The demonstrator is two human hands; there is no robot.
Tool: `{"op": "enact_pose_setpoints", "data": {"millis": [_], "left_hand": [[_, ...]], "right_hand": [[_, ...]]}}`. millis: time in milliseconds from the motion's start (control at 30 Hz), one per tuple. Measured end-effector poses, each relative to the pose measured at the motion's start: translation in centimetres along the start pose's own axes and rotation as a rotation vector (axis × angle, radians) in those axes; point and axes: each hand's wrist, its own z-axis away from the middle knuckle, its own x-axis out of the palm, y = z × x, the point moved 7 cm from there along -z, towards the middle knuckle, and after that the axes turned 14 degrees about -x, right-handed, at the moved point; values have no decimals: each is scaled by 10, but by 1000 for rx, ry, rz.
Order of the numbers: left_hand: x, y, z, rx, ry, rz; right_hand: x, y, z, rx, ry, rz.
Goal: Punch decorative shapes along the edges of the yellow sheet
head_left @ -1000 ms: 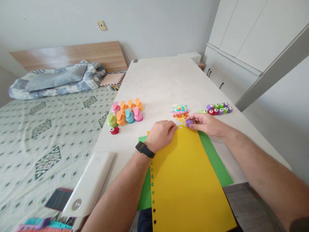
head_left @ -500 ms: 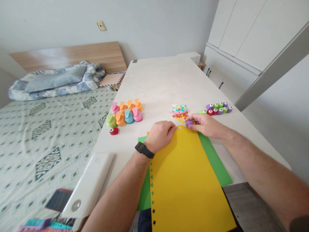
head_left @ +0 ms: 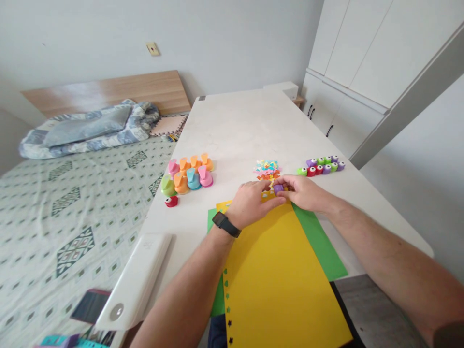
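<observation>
Left hand (head_left: 250, 205) shifted right since last frame, now beside purple punch (head_left: 278, 189), thumb and fingers spread apart, palm over yellow sheet (head_left: 282, 275). Right hand (head_left: 306, 192) closed on purple punch, gripped between thumb and fingers at sheet's far edge. Star and other shapes punched along sheet's left edge. Green sheet (head_left: 328, 253) underneath. Colored paper cutouts (head_left: 267, 166) just beyond hands. Small punches (head_left: 319, 169) grouped right, larger punches (head_left: 181, 182) left, red punch (head_left: 171, 201) near them. All on white table (head_left: 235, 125).
</observation>
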Motion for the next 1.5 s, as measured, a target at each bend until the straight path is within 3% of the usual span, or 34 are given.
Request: {"op": "enact_pose_setpoints", "data": {"millis": [333,533,900,1067,1267,1500], "left_hand": [[5,4,-16,-12,-178,76],[6,5,-18,5,-149,28],[4,-1,-9,-60,-143,175],[0,-11,-3,-65,-64,49],[2,-24,0,-69,-19,-23],[5,-26,2,-66,-36,1]], "right_hand": [[-3,-7,0,-52,44,88],[-2,-10,0,-73,28,129],[1,-15,2,-94,8,181],[-5,-16,0,-52,21,268],[-8,-5,0,-7,54,92],[-15,5,0,64,253,-157]]}}
